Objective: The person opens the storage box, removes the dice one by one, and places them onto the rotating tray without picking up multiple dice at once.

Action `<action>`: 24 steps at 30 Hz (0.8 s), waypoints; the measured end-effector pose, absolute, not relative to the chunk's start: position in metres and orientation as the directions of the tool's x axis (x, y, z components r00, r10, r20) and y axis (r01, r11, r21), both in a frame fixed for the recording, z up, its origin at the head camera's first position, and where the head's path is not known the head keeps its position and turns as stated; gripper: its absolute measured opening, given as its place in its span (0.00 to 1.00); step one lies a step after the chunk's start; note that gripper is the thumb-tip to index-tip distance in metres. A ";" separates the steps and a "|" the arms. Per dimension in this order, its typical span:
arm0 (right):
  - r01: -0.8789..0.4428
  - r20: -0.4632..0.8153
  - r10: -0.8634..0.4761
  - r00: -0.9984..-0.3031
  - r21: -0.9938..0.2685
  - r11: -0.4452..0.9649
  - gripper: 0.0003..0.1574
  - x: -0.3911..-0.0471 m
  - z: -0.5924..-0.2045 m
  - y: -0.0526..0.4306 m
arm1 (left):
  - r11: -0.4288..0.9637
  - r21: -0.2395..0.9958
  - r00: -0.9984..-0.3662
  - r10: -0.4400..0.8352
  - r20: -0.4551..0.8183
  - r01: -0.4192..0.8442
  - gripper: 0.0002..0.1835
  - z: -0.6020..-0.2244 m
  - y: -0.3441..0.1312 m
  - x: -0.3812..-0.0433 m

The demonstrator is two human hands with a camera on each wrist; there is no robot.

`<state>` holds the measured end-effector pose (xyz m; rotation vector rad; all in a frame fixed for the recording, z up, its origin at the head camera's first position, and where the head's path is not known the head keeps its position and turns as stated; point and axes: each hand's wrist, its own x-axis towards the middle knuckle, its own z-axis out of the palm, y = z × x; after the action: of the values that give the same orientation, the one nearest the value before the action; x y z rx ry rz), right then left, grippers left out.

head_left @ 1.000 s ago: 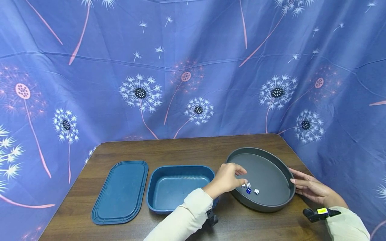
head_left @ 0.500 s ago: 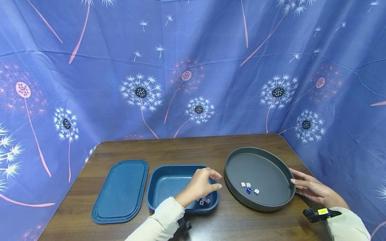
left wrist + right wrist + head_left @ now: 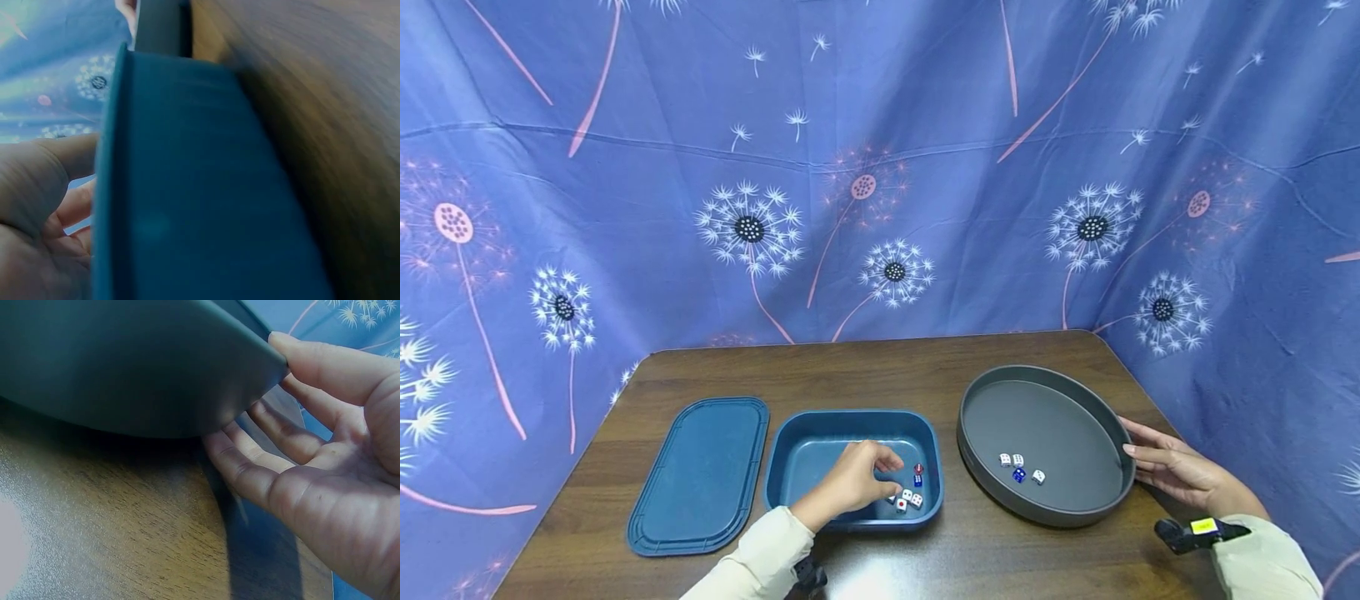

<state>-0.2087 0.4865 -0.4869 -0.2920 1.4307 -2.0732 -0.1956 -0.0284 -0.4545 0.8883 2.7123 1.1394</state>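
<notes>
Dice lie in tub near left hand

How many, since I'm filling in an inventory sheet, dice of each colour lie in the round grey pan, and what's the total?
White dice: 3
Blue die: 1
Total in the round grey pan: 4

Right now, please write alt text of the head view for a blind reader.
A person's left hand is over a blue box with dice; the right hand grips a round grey tray holding four dice. A blue lid lies beside the box on a wooden table.
</notes>
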 end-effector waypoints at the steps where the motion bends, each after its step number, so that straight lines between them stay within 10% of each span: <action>1: 0.345 -0.145 -0.588 -0.795 -0.906 -0.244 0.33 -0.209 -0.487 0.487 | 0.563 0.674 -0.833 0.534 0.144 0.478 0.12 -0.456 -0.030 -0.196; 24: 0.343 -0.161 -0.565 -0.809 -0.910 -0.232 0.32 -0.208 -0.486 0.487 | 0.567 0.732 -0.840 0.542 0.014 0.378 0.13 -0.486 -0.043 -0.210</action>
<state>-0.2081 0.4866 -0.4858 -0.2709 1.4580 -2.0740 -0.2096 -0.0427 -0.4863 0.7703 2.5880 1.1324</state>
